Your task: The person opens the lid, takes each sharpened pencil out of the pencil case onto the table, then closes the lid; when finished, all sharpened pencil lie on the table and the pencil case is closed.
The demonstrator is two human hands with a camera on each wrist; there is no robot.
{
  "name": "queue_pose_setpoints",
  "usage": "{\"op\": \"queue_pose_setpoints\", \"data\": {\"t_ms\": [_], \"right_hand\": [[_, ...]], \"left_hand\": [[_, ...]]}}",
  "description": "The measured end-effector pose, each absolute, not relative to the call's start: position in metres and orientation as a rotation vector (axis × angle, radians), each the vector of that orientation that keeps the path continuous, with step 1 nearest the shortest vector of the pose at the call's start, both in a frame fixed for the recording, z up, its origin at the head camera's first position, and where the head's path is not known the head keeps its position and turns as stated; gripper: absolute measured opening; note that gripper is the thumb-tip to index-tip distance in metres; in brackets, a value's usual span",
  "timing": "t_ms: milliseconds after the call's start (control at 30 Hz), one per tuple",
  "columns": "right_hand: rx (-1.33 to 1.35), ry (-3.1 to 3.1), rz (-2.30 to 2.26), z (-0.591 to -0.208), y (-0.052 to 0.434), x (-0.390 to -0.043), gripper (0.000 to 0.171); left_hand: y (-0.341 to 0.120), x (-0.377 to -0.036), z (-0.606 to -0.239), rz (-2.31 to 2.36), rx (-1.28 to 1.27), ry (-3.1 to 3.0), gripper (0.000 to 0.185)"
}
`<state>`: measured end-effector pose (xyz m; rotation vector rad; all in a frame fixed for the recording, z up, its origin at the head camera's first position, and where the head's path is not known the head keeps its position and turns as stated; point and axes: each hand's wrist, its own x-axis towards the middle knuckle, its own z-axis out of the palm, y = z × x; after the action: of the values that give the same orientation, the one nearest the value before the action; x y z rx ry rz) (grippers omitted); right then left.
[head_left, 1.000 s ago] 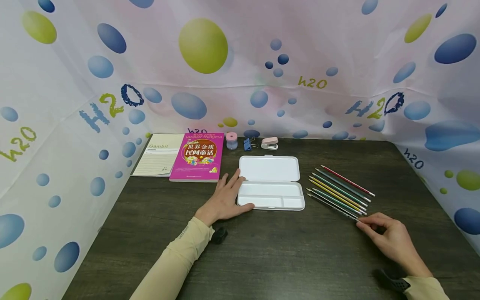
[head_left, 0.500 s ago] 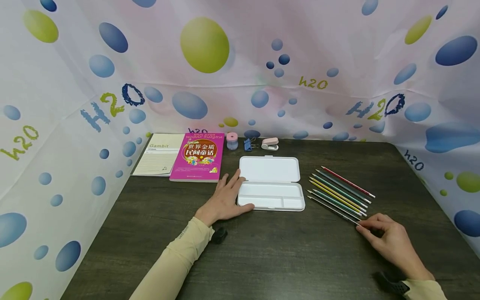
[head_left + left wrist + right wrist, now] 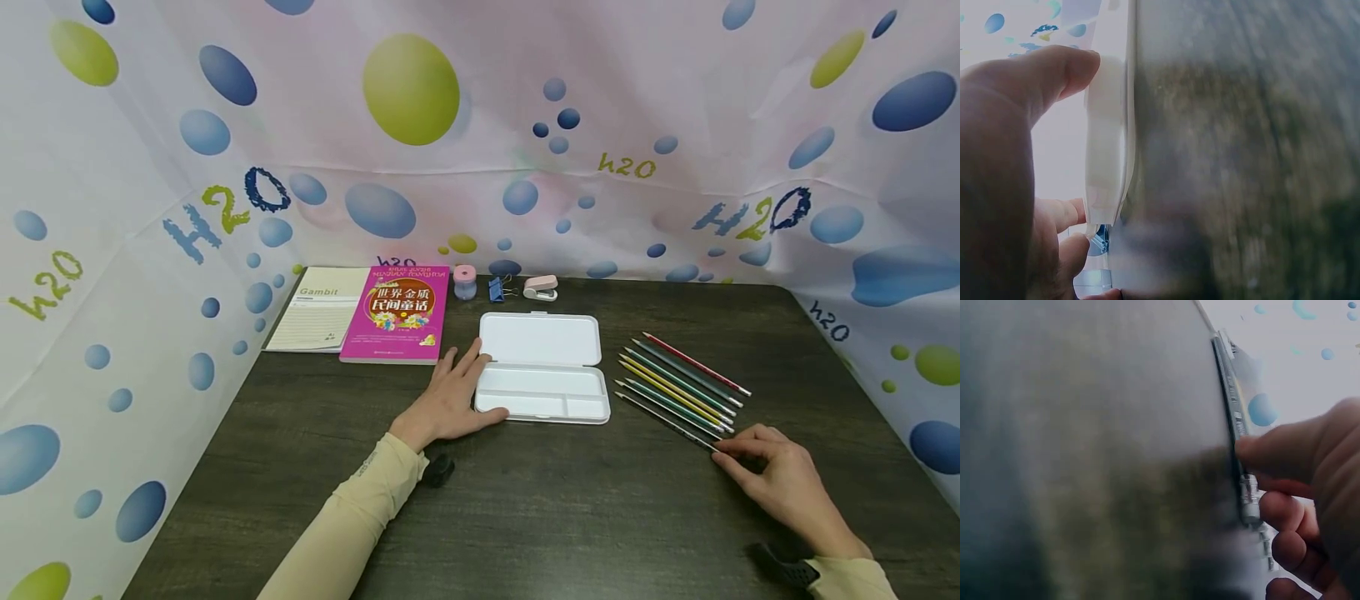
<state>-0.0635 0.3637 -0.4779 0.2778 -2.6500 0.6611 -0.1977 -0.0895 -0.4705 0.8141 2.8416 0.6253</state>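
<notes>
Right grip: I saw my right hand (image 3: 780, 475) pinching the near end of the nearest pencil (image 3: 663, 418) between thumb and fingertips.
Pencil: lay on the table (image 3: 525, 517), near edge of the pencil row (image 3: 682, 379).
Left grip: my left hand (image 3: 450, 396) lay flat, fingers straight, touching the open white case (image 3: 542, 367).
Far: pink book (image 3: 397, 312), notebook (image 3: 318, 319).

A dark wood-grain table (image 3: 525, 517) fills the lower part of the head view. A pale cloth backdrop (image 3: 480, 167) encloses it on three sides, rising behind the far edge and folding in along the left and right edges. The cloth is printed with blue and yellow-green bubbles and "H2O" lettering, and shows faint fold creases. The light is even and soft, leaving only weak shadows on the table surface.
</notes>
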Motion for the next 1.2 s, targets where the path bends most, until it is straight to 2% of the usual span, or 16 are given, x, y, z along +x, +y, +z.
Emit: {"op": "queue_pose_setpoints", "data": {"t_ms": [200, 433, 800, 1200], "right_hand": [[0.271, -2.644, 0.672, -0.464, 0.359, -0.078, 0.013], [0.418, -2.711, 0.674, -0.443, 0.330, -0.129, 0.007], [0.347, -2.928, 0.933, -0.434, 0.295, -0.205, 0.041], [0.316, -3.035, 1.021, -0.435, 0.262, -0.254, 0.048]], "left_hand": [[-0.090, -0.198, -0.471, 0.613, 0.808, 2.846, 0.094], [-0.093, -0.198, -0.470, 0.599, 0.801, 2.856, 0.094], [-0.088, -0.197, -0.470, 0.560, 0.791, 2.841, 0.097], [-0.088, -0.199, -0.470, 0.563, 0.780, 2.840, 0.099]]}}
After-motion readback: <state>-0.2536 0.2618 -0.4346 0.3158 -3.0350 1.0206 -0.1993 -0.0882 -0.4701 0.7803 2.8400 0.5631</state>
